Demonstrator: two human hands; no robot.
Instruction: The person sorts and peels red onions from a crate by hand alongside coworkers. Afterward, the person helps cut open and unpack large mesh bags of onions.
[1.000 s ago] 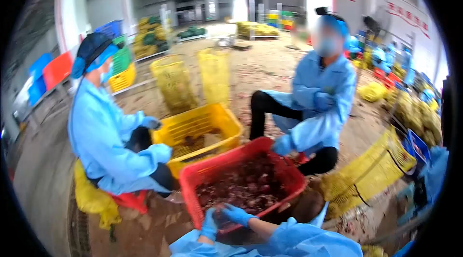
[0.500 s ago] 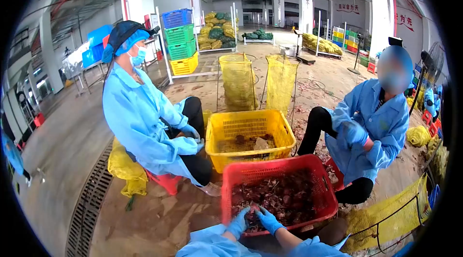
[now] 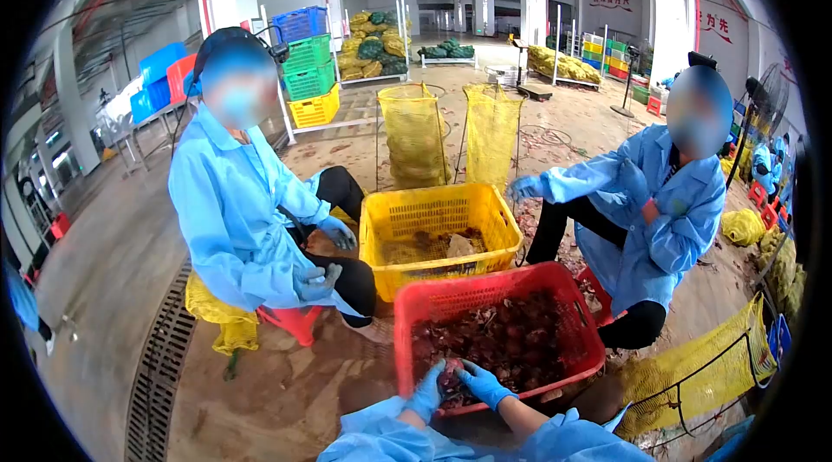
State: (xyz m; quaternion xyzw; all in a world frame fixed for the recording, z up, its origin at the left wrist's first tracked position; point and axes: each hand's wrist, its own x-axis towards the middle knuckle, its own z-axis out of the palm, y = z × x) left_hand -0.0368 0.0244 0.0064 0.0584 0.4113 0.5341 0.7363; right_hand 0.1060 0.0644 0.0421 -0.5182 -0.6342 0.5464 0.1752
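Note:
My left hand (image 3: pixel 427 393) and my right hand (image 3: pixel 484 384), both in blue gloves, meet over the near edge of a red crate (image 3: pixel 582 349). Between them is a small reddish, onion-like bulb (image 3: pixel 452 366), gripped by the fingers of both hands and partly covered by them. Dark red bulbs and loose skins (image 3: pixel 511 336) fill the crate's bottom; single pieces are hard to make out. Just beyond stands a yellow crate (image 3: pixel 438 268) with a few brownish scraps and one pale chunk (image 3: pixel 460 245) in it.
Two co-workers in blue coats sit left (image 3: pixel 234 202) and right (image 3: pixel 663 211) of the crates. Yellow mesh bags on wire frames (image 3: pixel 414 137) stand behind. Another framed mesh bag (image 3: pixel 693 371) lies at lower right. A floor drain (image 3: pixel 160 358) runs along the left.
The right co-worker's arm has stretched out toward the yellow crate. The left co-worker has turned toward me, hands now apart. My hands stay together on the bulb; the view has shifted slightly.

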